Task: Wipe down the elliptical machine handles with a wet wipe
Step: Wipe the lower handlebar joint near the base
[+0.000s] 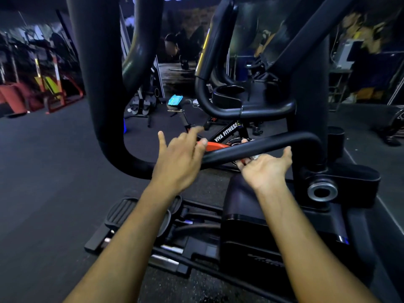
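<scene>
A black horizontal handle [273, 142] of the elliptical machine crosses the middle of the view. My right hand [265, 170] reaches under it palm up. Its fingers curl round the bar from below, one fingertip shows above the bar, and the thumb points up. A small whitish bit of the wet wipe [255, 157] shows between those fingers and the bar. My left hand [181, 156] hovers at the bar's left end with fingers spread and straight, its thumb touching the bar. Most of the wipe is hidden.
A thick black swing arm [98, 84] curves down at left. A second curved handle [251, 112] and a cup holder sit above the bar. Below are the pedals [122, 212] and the machine's housing [262, 226]. Behind stands a spin bike [225, 132] with a blue pack [175, 100] on its seat.
</scene>
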{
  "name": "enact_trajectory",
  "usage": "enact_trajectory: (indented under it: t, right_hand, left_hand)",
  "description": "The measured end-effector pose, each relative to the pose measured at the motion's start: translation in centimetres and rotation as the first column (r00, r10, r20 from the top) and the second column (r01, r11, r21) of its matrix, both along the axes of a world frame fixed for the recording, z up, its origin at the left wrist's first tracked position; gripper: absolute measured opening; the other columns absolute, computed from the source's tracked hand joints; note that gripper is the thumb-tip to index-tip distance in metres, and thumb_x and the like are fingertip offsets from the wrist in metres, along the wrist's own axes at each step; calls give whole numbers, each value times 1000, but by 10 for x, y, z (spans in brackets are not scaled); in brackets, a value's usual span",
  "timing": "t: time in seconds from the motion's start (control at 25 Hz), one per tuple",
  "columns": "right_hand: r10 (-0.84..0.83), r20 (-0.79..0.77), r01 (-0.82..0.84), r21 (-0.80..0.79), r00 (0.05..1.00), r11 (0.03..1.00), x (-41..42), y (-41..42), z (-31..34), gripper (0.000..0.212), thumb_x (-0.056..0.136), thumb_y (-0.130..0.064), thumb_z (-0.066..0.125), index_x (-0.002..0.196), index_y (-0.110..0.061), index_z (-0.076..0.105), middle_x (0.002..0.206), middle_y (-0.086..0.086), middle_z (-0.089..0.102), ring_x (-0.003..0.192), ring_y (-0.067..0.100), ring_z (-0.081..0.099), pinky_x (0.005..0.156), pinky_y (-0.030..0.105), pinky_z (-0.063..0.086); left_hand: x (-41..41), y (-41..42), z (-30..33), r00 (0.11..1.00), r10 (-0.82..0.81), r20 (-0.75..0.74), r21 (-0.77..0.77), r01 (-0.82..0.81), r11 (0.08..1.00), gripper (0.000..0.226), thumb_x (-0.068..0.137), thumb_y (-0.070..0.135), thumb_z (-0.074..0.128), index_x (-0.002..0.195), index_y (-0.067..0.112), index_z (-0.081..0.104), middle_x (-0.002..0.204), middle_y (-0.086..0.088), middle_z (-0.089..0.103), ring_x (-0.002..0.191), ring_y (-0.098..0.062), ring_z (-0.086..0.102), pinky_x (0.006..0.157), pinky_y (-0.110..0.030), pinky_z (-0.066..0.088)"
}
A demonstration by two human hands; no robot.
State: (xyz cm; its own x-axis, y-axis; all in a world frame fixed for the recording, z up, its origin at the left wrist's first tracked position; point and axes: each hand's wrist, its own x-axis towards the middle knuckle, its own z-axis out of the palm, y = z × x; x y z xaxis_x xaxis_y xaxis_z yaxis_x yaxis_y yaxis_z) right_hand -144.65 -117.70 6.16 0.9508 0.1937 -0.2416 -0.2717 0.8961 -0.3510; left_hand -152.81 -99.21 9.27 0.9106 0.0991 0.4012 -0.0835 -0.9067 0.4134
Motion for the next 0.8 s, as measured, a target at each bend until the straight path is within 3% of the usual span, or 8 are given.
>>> enact_trajectory:
  t: [0.12, 0.28, 0.36, 0.44, 0.52, 0.56, 0.68, 0.8]
  right_hand:
    - [-10, 7, 11, -111, 1000, 994, -9, 24, -4, 74, 97, -68, 30, 139, -12, 54, 136, 15, 63, 123, 29, 61, 98, 43, 48]
    - [64, 64, -38, -341, 996, 939, -49, 46, -27, 40, 109, -36, 36, 131, -9, 55, 136, 13, 61, 112, 27, 66, 96, 44, 51]
    - [8, 291, 158, -543, 957, 825, -71, 32, -41, 31, 110, -21, 36, 128, -11, 59, 128, 12, 68, 111, 23, 69, 92, 39, 53]
    - [-54, 643, 600, -677, 764, 426, -70, 3, -42, 30, 109, -14, 39, 126, -19, 63, 128, -1, 68, 121, 15, 63, 104, 31, 46]
    - [125, 874, 881, -456, 470, -125, -44, -21, -32, 35, 105, -8, 41, 133, -14, 60, 138, -2, 60, 135, 19, 50, 117, 30, 32]
    - [232, 876, 890, -353, 422, -287, -28, -24, -26, 37, 103, -8, 42, 136, -11, 59, 143, 1, 57, 141, 23, 44, 120, 39, 27]
    - [466, 708, 800, -236, 530, -552, -15, 8, -26, 45, 102, -33, 40, 139, -14, 56, 148, 3, 52, 149, 32, 31, 119, 64, 17]
    - [596, 608, 836, -234, 524, -497, -43, 56, -41, 63, 99, -55, 36, 144, -13, 50, 147, 2, 49, 154, 31, 16, 118, 70, 6]
  left_hand:
    - [6, -12, -7, 991, 131, -35, 261, -118, 958, 66, 102, 53, -2, 134, 25, 48, 109, -4, 67, 108, -33, 65, 127, -63, 0]
    - [9, -6, -3, 999, 48, 25, 82, -50, 995, 67, 105, 56, 0, 154, 26, 35, 124, -6, 63, 125, -31, 59, 129, -56, 3]
    - [7, -2, -2, 999, -5, 54, -10, 5, 1000, 61, 108, 52, 6, 154, 25, 35, 124, -5, 64, 129, -28, 56, 130, -52, 3]
    - [4, -1, -1, 996, -31, 87, -87, 38, 995, 55, 110, 48, 12, 152, 24, 38, 123, -4, 66, 129, -26, 55, 130, -50, 4]
    - [4, 0, -1, 994, -39, 101, -152, 55, 987, 50, 112, 45, 15, 150, 24, 39, 130, -4, 65, 132, -24, 53, 131, -49, 5]
    - [4, -1, -1, 994, -38, 102, -171, 55, 984, 48, 112, 44, 16, 150, 25, 39, 131, -4, 65, 133, -24, 52, 131, -48, 6]
    - [1, -2, 0, 993, -44, 111, -169, 63, 984, 49, 111, 46, 17, 150, 25, 39, 119, -1, 65, 130, -24, 53, 130, -48, 8]
    - [-1, -2, 1, 994, -51, 101, -159, 66, 985, 53, 109, 50, 15, 149, 25, 39, 110, 2, 66, 128, -21, 53, 130, -47, 10]
